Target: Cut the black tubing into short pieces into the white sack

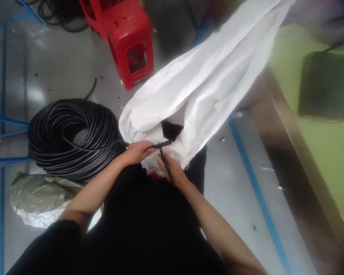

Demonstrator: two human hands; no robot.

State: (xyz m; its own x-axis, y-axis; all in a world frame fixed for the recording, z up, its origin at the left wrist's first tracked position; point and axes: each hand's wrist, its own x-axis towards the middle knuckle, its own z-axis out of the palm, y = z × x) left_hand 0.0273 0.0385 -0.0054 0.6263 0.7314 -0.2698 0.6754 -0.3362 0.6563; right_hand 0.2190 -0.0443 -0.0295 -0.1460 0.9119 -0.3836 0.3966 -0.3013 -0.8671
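Note:
My left hand [138,151] is closed around a black cable [164,144] whose short end sticks out to the right. That cable runs back to a large black coil [71,139] on the floor at my left. In my right hand [174,170] is a dark, slender cutting tool that looks like scissors [165,164], its tip touching or just beside the cable. Whether the blades are apart is too small to tell. Under both hands a long white plastic sack [195,84] lies across my lap and stretches away to the upper right.
Red plastic stools [129,26] stand on the grey floor ahead. Beside the coil lies a crumpled grey-green sack [46,194]. On the right is a green-topped table [289,49] with a dark square item [324,87] on it. Blue tape [258,191] marks the floor.

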